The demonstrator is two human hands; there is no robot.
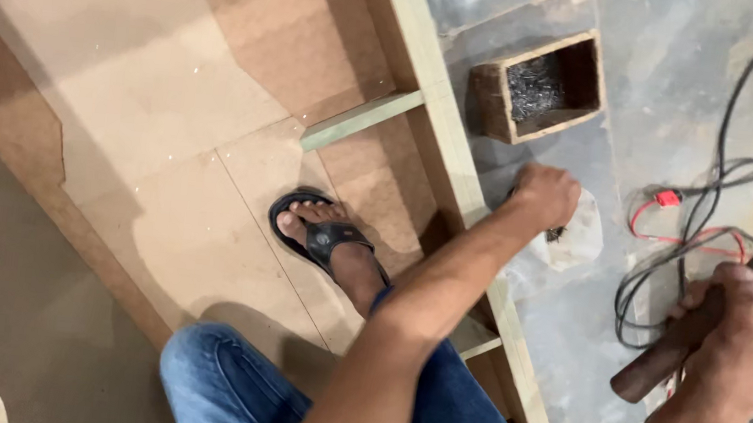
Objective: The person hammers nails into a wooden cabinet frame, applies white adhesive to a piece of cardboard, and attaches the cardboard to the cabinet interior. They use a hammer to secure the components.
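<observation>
A small pile of dark nails [557, 231] lies on a pale scrap of plastic sheet [584, 232] on the grey floor [645, 99], just outside a long wooden frame rail [456, 155]. The left hand [542, 196] reaches across the rail and rests on that pile, fingers curled together over the nails; whether any are pinched cannot be told. Just beyond the hand stands an open wooden box [536, 84] holding more thin dark nails. The right hand [742, 334], near the right edge, is clamped around a dark brown wooden handle [716, 318] that slants up to the right. A tangle of black cable [739, 173] with red wires [670, 217] lies on the floor between the two hands. Inside the frame, a foot in a black sandal [324, 234] stands on brown board [173, 128], with a blue-jeaned knee [231, 381] below.
</observation>
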